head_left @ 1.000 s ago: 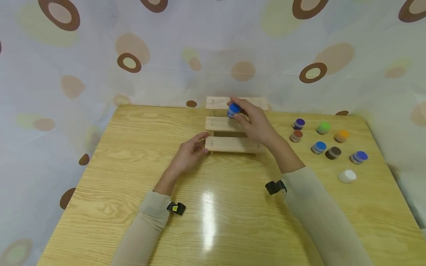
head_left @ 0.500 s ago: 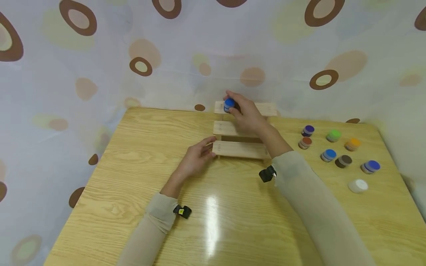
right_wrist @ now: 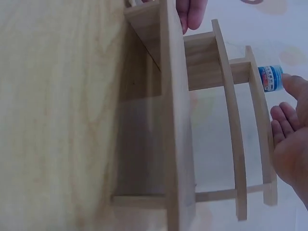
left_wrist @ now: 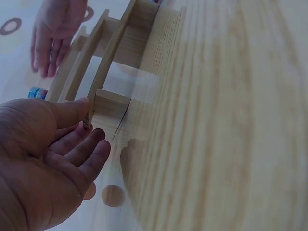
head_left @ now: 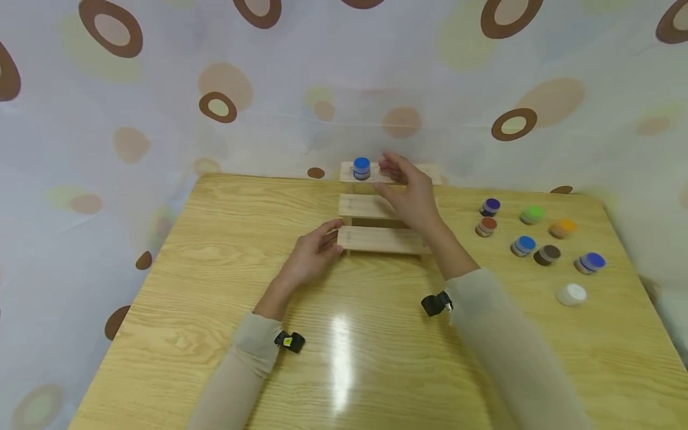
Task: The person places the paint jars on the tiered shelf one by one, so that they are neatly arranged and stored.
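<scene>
A three-tiered wooden rack [head_left: 384,240] stands at the back of the table. On the left part of its top tier sits a small blue-lidded paint jar [head_left: 362,168], upright; the right wrist view shows the label of this jar [right_wrist: 270,78]. My right hand [head_left: 412,197] hovers just right of the jar, fingers extended and holding nothing; its thumb tip looks very near the lid in the right wrist view. At the rack's left end, my left hand [head_left: 310,257] pinches the lowest board between thumb and fingers, as the left wrist view shows.
Several paint jars stand on the table [head_left: 215,269] to the right: purple [head_left: 490,207], red-brown [head_left: 486,226], green [head_left: 532,215], orange [head_left: 562,228], blue [head_left: 523,245], dark brown [head_left: 547,255], violet-blue [head_left: 589,263] and white [head_left: 571,294]. A patterned cloth [head_left: 301,71] hangs behind.
My right hand carried the blue jar up and left onto the top tier, let go of it, and drew back slightly right. My left hand has stayed at the rack's end.
</scene>
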A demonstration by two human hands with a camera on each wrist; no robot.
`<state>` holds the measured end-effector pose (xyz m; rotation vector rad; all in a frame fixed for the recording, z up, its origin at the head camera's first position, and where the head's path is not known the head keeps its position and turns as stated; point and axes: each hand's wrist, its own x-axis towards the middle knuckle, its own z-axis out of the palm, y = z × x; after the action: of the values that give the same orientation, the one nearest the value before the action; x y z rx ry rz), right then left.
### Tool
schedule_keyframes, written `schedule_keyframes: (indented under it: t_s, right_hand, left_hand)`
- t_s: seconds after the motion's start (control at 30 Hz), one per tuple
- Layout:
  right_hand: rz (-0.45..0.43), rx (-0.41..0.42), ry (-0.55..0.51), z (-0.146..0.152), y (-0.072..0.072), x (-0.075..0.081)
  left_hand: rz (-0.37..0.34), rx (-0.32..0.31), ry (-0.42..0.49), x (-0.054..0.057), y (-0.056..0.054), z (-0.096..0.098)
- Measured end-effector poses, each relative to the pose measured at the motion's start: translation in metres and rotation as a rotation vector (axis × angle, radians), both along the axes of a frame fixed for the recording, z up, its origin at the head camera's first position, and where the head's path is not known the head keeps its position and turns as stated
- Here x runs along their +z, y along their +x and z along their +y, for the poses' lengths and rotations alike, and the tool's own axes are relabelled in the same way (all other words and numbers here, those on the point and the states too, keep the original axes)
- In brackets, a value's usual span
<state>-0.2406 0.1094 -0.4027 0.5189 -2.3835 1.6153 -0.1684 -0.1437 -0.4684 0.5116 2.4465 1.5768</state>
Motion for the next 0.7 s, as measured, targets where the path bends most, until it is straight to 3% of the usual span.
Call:
schedule_keyframes:
  t_s: [0.33, 0.47, 0.7]
  right_hand:
    - [-0.066, -0.149, -0.21, 0.032, 0.053, -0.019]
    - [-0.079, -0.209, -0.194, 0.056, 0.077, -0.028]
    - [-0.1, -0.333, -0.104, 0.103, 0.131, -0.041]
  left_hand:
    - [-0.008, 0.02, -0.001, 0.001, -0.001, -0.016]
    - [0.002, 0.024, 0.003, 0.001, -0.002, -0.019]
    - [-0.008, 0.016, 0.011, -0.001, 0.0, -0.021]
